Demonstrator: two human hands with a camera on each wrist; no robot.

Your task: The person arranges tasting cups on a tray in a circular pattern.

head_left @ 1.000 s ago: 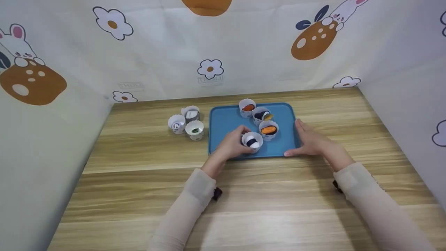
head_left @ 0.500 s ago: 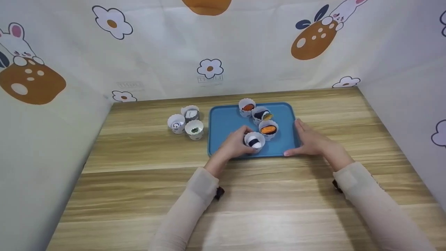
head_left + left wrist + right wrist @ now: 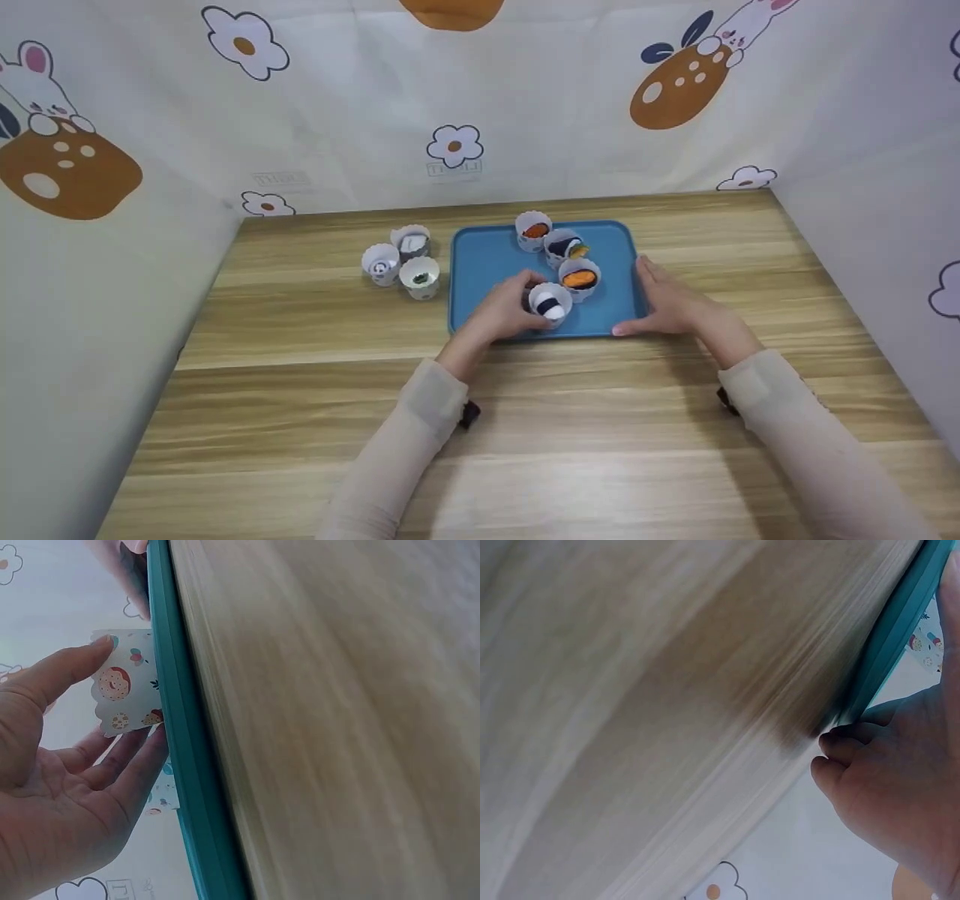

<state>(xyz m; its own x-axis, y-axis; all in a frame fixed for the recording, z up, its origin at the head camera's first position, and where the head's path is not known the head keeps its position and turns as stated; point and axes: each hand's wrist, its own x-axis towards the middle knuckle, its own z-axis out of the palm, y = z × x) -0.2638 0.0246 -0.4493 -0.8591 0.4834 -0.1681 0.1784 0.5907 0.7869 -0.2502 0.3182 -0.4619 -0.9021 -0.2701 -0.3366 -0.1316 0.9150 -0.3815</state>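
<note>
I see a white paper cup (image 3: 550,304) with a scalloped rim and small printed pictures standing upright near the front edge of the blue tray (image 3: 487,262), just below centre of the frame. It holds a white rice piece wrapped in a dark band. My left hand (image 3: 501,313) curls around its left side; my right hand (image 3: 670,304) rests against the tray's right rim.

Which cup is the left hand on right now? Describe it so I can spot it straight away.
Find the blue tray in the middle of the wooden table. Four paper cups stand on it in a line running from its far edge toward the person. The left hand grips the nearest cup, the only one on the tray holding a white roll with a dark band, not orange filling.
</note>
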